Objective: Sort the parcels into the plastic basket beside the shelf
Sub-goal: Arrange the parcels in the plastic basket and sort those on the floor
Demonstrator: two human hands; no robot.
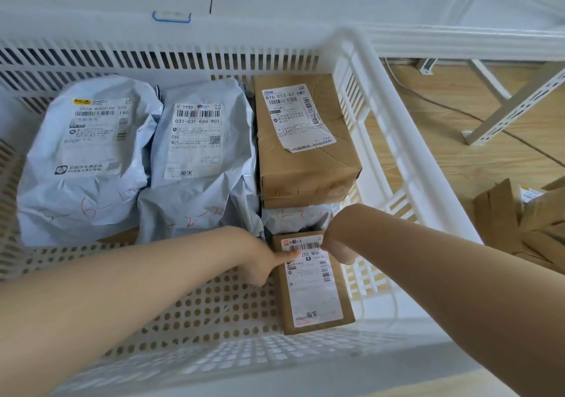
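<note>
White plastic basket (394,127) filling most of the frame, perforated floor visible at lower centre. Inside, along the upper half: grey poly mailer (85,158) at left, second grey mailer (198,158) just beside it at centre, brown carton (305,151) at right against the basket wall. Third grey mailer (299,217) partly hidden below the carton. Small brown box (315,292) at lower right of the basket floor, label up, its upper end touching the third mailer. Left hand (263,259) gripping the box's upper left edge, thumb pressed on the label. Right hand (336,243) curled over the box's upper right corner, fingers mostly hidden. Wooden floor (458,158) and metal shelf legs (516,106) at upper right; crumpled brown packaging (519,222) at right edge.
</note>
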